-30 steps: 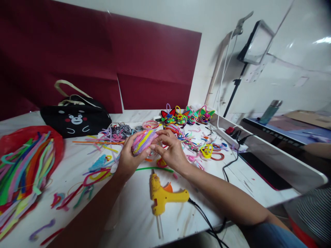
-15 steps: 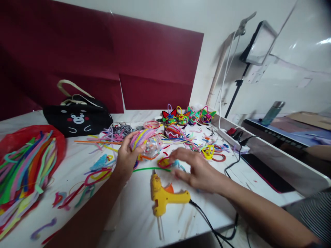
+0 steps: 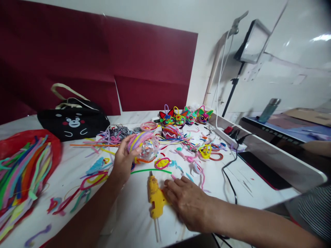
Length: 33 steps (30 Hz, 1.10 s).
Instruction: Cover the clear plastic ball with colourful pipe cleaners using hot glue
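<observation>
1. Fingers of the left hand curl around a ball, gripping it by one side; the ball is striped pink, purple and yellow there and clear on the right, in mid-view past the glue gun.
2. The right hand lies palm down over the glue gun's handle, fingers bent; it hides the handle, so whether it grips cannot be told.
3. The glue gun lies on the white table, its nozzle facing away from the person, at a green stem.
4. Just right of the ball lies a yellow oval with a pink rim.
5. Farther back sits a striped ball, with four cat ornaments behind it.
6. Leftward, a red bag of coloured stems stands near a black bag.
7. Rightward lies a black slab, near a power strip.
</observation>
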Tool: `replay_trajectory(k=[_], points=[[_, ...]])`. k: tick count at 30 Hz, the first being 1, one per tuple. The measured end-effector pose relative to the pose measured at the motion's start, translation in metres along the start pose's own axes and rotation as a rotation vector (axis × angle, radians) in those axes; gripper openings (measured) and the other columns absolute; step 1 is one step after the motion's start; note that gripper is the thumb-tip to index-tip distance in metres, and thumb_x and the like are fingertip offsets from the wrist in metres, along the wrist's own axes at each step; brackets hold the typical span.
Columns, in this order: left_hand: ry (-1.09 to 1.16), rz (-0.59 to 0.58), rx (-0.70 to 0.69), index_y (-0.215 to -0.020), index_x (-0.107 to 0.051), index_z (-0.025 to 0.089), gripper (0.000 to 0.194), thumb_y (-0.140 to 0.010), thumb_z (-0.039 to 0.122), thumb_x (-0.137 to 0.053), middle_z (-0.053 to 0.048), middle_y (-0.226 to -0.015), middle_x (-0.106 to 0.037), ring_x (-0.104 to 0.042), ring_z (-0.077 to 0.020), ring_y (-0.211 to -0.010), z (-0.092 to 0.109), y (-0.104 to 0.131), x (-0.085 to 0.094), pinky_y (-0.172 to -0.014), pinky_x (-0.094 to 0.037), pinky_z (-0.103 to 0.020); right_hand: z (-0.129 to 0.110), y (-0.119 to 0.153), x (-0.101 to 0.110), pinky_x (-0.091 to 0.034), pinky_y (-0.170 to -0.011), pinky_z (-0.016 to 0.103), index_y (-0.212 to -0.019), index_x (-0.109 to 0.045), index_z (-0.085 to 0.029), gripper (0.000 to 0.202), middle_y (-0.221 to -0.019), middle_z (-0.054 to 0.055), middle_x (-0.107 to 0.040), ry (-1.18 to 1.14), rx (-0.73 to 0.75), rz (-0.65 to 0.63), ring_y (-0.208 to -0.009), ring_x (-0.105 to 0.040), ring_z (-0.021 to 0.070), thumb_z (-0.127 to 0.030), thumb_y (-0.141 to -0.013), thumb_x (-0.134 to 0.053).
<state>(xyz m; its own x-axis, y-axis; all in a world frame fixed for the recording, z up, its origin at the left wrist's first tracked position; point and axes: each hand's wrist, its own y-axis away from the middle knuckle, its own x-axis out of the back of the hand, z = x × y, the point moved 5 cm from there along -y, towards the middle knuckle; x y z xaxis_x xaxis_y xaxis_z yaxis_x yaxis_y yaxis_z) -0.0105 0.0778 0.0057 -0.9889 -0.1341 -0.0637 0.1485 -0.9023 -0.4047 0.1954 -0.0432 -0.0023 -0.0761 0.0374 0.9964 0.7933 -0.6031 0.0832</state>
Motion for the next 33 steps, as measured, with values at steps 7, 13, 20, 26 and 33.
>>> replay_trajectory(k=[7,13,20,26,33], points=[[-0.040,0.009,-0.008,-0.135,-0.053,0.025,0.064,-0.076,0.044,-0.072,-0.009,-0.137,-0.062,-0.061,-0.0309,-0.124,-0.001,-0.001,0.001,-0.099,-0.054,-0.040,0.001,-0.011,-0.002,-0.053,-0.089,0.049,-0.128,-0.057,-0.004,0.060,-0.119,0.021,-0.059,-0.045,-0.050,-0.014,-0.101,-0.061,0.0336,-0.025,-0.073,-0.069],[-0.018,0.024,-0.010,-0.131,-0.055,0.024,0.062,-0.074,0.040,-0.072,-0.009,-0.135,-0.064,-0.062,-0.0309,-0.122,0.000,-0.003,0.001,-0.100,-0.054,-0.040,0.010,0.009,0.007,-0.057,-0.078,0.040,-0.114,-0.058,-0.014,0.033,-0.113,0.014,-0.058,-0.244,-0.079,0.156,-0.092,-0.062,0.0261,-0.020,-0.082,-0.057],[0.046,-0.010,0.014,-0.127,-0.059,0.025,0.061,-0.069,0.035,-0.078,-0.007,-0.135,-0.064,-0.058,-0.0322,-0.128,-0.002,-0.001,-0.003,-0.106,-0.049,-0.041,0.022,0.031,0.035,-0.059,-0.079,0.039,-0.126,-0.045,-0.018,0.032,-0.116,0.016,-0.058,-0.402,-0.019,0.592,-0.103,-0.062,0.0270,-0.025,-0.095,-0.052],[0.070,-0.075,0.054,-0.126,-0.060,0.026,0.063,-0.066,0.032,-0.078,-0.008,-0.136,-0.063,-0.059,-0.0331,-0.126,0.002,0.004,-0.011,-0.099,-0.053,-0.040,0.025,0.021,0.045,-0.058,-0.078,0.039,-0.124,-0.043,-0.020,0.025,-0.111,0.014,-0.058,-0.430,0.090,0.760,-0.098,-0.059,0.0254,-0.030,-0.101,-0.044],[0.076,-0.093,0.068,-0.124,-0.060,0.023,0.069,-0.060,0.035,-0.082,-0.008,-0.131,-0.064,-0.059,-0.0311,-0.123,0.006,0.007,-0.015,-0.099,-0.051,-0.036,0.028,0.015,0.039,-0.054,-0.082,0.038,-0.122,-0.047,-0.018,0.026,-0.107,0.012,-0.059,-0.520,0.121,0.757,-0.098,-0.056,0.0252,-0.022,-0.096,-0.051]])
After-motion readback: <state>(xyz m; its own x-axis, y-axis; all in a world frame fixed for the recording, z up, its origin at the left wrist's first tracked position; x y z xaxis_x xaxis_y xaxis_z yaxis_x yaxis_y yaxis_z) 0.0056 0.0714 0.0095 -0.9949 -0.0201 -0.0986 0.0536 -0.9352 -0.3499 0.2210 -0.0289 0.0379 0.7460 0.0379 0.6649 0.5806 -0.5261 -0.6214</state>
